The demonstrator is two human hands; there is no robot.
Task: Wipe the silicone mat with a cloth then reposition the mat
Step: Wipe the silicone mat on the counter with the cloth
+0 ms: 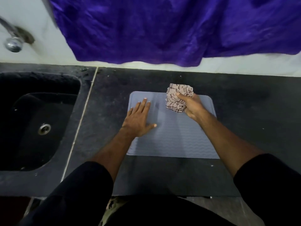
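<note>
While a purple fabric (171,28) is hanging over the wall behind the dark counter (244,103), with the black sink (32,119) at your left, the grey silicone mat (175,136) is lying flat before you. Your left hand (138,121) is pressing on its left part with fingers spread, and your right hand (190,105) is gripping the bunched patterned cloth (176,97) over its far edge.

One head-worn view — looking steeply down, close over the counter (244,98) edge.
</note>
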